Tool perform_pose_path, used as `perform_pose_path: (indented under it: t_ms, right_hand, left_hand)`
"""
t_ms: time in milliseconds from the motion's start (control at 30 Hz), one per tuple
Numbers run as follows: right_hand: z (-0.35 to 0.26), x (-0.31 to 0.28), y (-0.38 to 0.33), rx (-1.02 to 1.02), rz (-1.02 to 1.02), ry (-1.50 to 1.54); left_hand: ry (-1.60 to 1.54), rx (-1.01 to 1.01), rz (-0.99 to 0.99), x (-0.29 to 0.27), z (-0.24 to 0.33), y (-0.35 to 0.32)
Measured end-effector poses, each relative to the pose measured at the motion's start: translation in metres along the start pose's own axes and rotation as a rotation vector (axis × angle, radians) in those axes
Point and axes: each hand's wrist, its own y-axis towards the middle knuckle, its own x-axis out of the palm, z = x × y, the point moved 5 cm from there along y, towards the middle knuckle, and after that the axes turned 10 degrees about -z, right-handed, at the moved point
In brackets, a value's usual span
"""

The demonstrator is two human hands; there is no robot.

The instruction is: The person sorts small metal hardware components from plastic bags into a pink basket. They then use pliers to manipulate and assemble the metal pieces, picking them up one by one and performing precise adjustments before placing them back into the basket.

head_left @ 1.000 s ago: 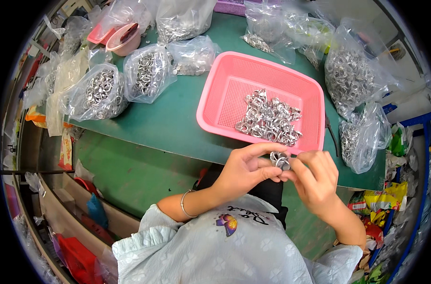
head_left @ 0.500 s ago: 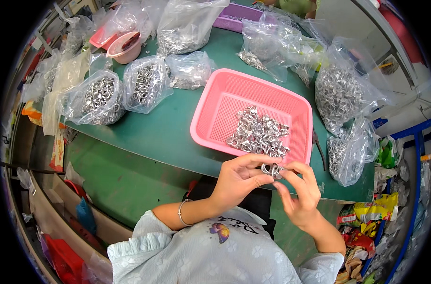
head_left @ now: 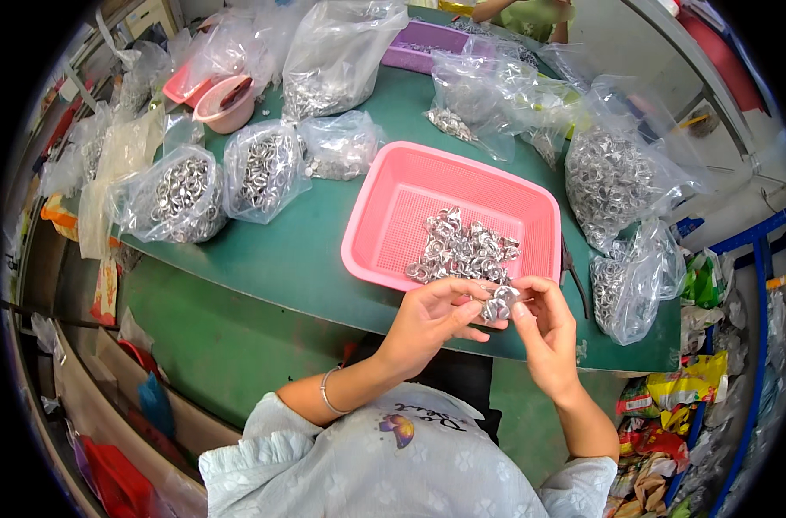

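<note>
Just past the table's near edge, my left hand (head_left: 426, 321) and my right hand (head_left: 545, 335) meet over a small cluster of silvery, ring-shaped metal pieces (head_left: 500, 304). Thumb and fingers of both hands are closed on the cluster, the left from one side and the right from the other. Exactly how many pieces are held I cannot tell. Right behind my fingertips stands a pink plastic basket (head_left: 356, 220) with a perforated bottom. A heap of similar shiny pieces (head_left: 462, 246) lies in its near right part.
Clear bags of metal parts stand on the green table (head_left: 324, 285): open bags (head_left: 186, 194) at left, larger bags (head_left: 613, 177) at right. Dark-handled pliers (head_left: 574, 276) lie beside the basket. A pink bowl (head_left: 224, 108) and purple tray (head_left: 427, 43) are farther back; a person (head_left: 531, 15) sits beyond.
Between my fingers the metal cluster has turned and now shows differently. My right fingers have curled in more upright, and my left fingers have shifted. The table appears slightly lower in view.
</note>
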Motion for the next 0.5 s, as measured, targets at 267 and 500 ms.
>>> perform_pose_path:
  t_ms: [267, 500]
  right_hand:
    - [-0.024, -0.003, 0.004, -0.146, -0.129, -0.33]
    - [-0.033, -0.001, -0.001, -0.21, -0.03, -0.455]
  left_hand:
    - [-0.068, -0.107, -0.102, -0.006, -0.006, 0.004]
    - [-0.386, -0.082, -0.118, -0.001, -0.016, 0.006]
